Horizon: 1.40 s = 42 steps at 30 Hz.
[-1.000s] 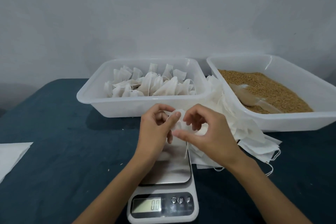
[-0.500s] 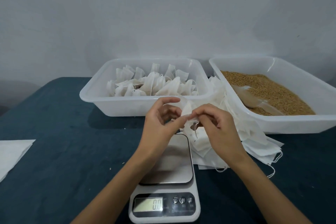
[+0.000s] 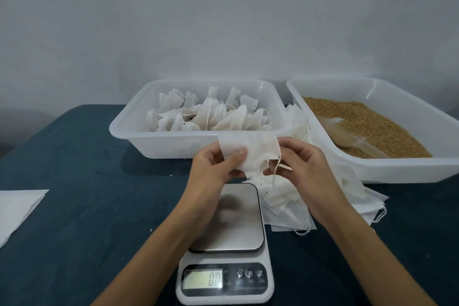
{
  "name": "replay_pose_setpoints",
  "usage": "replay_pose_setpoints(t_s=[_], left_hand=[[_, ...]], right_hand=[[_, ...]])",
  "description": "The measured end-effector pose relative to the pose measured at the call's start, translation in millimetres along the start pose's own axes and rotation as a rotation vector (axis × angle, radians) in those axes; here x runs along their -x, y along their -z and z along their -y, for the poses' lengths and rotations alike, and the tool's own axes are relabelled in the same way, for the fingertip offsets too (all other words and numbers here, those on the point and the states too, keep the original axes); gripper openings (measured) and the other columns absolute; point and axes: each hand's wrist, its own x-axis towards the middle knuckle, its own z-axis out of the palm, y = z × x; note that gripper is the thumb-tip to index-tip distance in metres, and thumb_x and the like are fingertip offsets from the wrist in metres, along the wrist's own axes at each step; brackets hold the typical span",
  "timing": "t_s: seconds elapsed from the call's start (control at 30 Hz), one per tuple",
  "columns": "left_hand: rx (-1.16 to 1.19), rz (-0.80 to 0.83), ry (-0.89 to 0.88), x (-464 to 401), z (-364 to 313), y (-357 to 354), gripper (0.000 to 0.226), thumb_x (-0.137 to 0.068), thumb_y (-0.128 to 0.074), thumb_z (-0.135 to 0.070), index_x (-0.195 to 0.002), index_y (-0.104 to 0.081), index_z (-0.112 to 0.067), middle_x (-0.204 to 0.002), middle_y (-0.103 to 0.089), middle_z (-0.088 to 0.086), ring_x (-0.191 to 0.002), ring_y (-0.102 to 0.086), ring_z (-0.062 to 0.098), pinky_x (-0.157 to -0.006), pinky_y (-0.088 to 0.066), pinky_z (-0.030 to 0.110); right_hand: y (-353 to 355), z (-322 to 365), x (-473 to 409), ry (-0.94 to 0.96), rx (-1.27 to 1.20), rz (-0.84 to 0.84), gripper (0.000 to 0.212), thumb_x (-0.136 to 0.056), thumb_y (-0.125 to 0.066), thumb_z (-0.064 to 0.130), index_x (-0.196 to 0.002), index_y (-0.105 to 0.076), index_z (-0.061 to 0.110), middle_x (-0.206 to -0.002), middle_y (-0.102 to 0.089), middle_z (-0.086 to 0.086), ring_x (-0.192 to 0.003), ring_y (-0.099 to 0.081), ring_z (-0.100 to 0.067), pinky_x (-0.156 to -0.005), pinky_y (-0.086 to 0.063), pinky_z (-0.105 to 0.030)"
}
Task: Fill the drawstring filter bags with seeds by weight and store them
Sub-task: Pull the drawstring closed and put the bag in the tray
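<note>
While both hands hold it above the far end of the scale (image 3: 227, 221), the bag (image 3: 248, 154) hangs slack and flat; the left hand (image 3: 216, 169) pinches its left half between thumb and fingers, and the right hand (image 3: 301, 164) has its fingers curled at the bag's right edge, where the string (image 3: 276, 170) dangles. It looks like thin, soft filter cloth, nearly weightless and floppy, so it should fold or collapse unless held by two points; the mouth hem beside the string seems the best place to grip, spreading it open for filling. Such cloth may tear or let seeds spill if tugged hard. Filled bags (image 3: 206, 114) sit in the far left tub (image 3: 198, 146); seeds (image 3: 360, 122) and a scoop (image 3: 347, 136) lie in the right tub (image 3: 397, 171); spare bags (image 3: 298, 204) are heaped between scale and right tub; the display (image 3: 202, 279) reads zero.
</note>
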Motion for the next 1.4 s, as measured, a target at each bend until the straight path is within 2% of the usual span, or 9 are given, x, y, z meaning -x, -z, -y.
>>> replay_pose_setpoints(t_s=[0.4,0.5,0.63,0.73,0.8,0.9,1.07,1.27,1.4], left_hand=[[-0.235,-0.032,-0.262,3.2,4.9,-2.1,0.012,-0.095,-0.072,-0.006,-0.097,-0.077,-0.018,-0.093,-0.08,0.003,-0.083,-0.073,0.012,-0.071,-0.061,0.026],[-0.255,-0.088,-0.313,2.3,4.3,0.6,0.001,-0.095,-0.075,-0.011,-0.094,-0.075,-0.011,-0.093,-0.077,0.012,-0.085,-0.07,0.016,-0.08,-0.061,0.042],[-0.292,-0.083,-0.291,2.3,4.4,0.4,0.048,-0.086,-0.079,-0.03,-0.099,-0.063,0.014,-0.094,-0.067,0.033,-0.085,-0.062,0.029,-0.087,-0.053,0.068],[-0.308,-0.041,-0.295,3.5,7.4,-0.8,0.017,-0.089,-0.081,-0.024,-0.097,-0.079,-0.009,-0.093,-0.078,0.014,-0.09,-0.074,0.021,-0.086,-0.061,0.054],[-0.294,-0.023,-0.291,2.9,8.2,-2.0,0.008,-0.093,-0.078,-0.02,-0.092,-0.082,-0.027,-0.091,-0.08,0.003,-0.082,-0.073,0.014,-0.071,-0.063,0.035],[-0.212,-0.021,-0.257,1.6,6.9,-3.3,0.014,-0.097,-0.071,-0.02,-0.087,-0.081,-0.016,-0.078,-0.075,0.003,-0.067,-0.065,0.005,-0.061,-0.054,0.017],[-0.144,-0.041,-0.253,1.3,5.6,-3.2,0.01,-0.099,-0.068,-0.012,-0.101,-0.071,-0.003,-0.079,-0.073,0.001,-0.069,-0.067,0.006,-0.063,-0.054,0.016],[-0.111,-0.007,-0.206,6.0,-0.8,-5.7,0.034,-0.095,-0.071,-0.001,-0.123,-0.067,-0.019,-0.093,-0.078,0.002,-0.081,-0.074,0.01,-0.073,-0.057,0.019],[-0.1,-0.032,-0.186,8.5,-4.6,4.2,0.052,-0.093,-0.074,-0.004,-0.133,-0.064,-0.036,-0.1,-0.074,-0.005,-0.079,-0.072,0.012,-0.072,-0.056,0.02]], right_hand=[[-0.6,-1.7,0.9,0.022,0.087,-0.066,0.018,-0.093,-0.053,0.009,-0.084,-0.066,0.0,-0.083,-0.056,-0.028,-0.077,-0.049,-0.029,-0.07,-0.046,-0.04],[-2.1,-3.2,1.1,0.067,0.145,-0.081,0.026,-0.095,-0.057,0.025,-0.085,-0.069,0.004,-0.087,-0.061,-0.024,-0.079,-0.056,-0.024,-0.076,-0.047,-0.041],[-3.8,-5.6,3.0,0.201,0.323,-0.108,0.018,-0.084,-0.078,0.043,-0.084,-0.075,0.025,-0.093,-0.062,0.006,-0.074,-0.053,-0.017,-0.071,-0.047,-0.02],[-3.7,-4.2,4.7,0.261,0.33,-0.173,0.018,-0.085,-0.079,0.032,-0.084,-0.073,0.015,-0.09,-0.062,0.001,-0.065,-0.052,-0.026,-0.062,-0.047,-0.03],[-5.1,-0.8,7.0,0.254,0.236,-0.137,0.014,-0.091,-0.074,0.03,-0.086,-0.073,0.017,-0.076,-0.064,0.005,-0.053,-0.05,-0.019,-0.049,-0.044,-0.029],[-7.0,0.6,9.3,0.242,0.19,-0.084,0.014,-0.099,-0.064,0.029,-0.09,-0.072,0.021,-0.064,-0.059,0.01,-0.04,-0.04,-0.014,-0.038,-0.033,-0.022],[-4.4,2.8,8.1,0.238,0.219,-0.17,0.019,-0.1,-0.06,0.034,-0.091,-0.07,0.021,-0.057,-0.06,0.003,-0.033,-0.047,-0.019,-0.037,-0.037,-0.023],[-2.5,-1.3,7.2,0.214,0.238,-0.07,0.052,-0.101,-0.056,0.046,-0.091,-0.062,-0.005,-0.078,-0.055,-0.035,-0.04,-0.062,-0.028,-0.039,-0.041,-0.046],[-0.2,3.7,8.3,0.225,0.308,-0.103,0.055,-0.099,-0.06,0.045,-0.087,-0.06,-0.009,-0.064,-0.053,-0.029,-0.041,-0.062,-0.027,-0.04,-0.043,-0.035]])
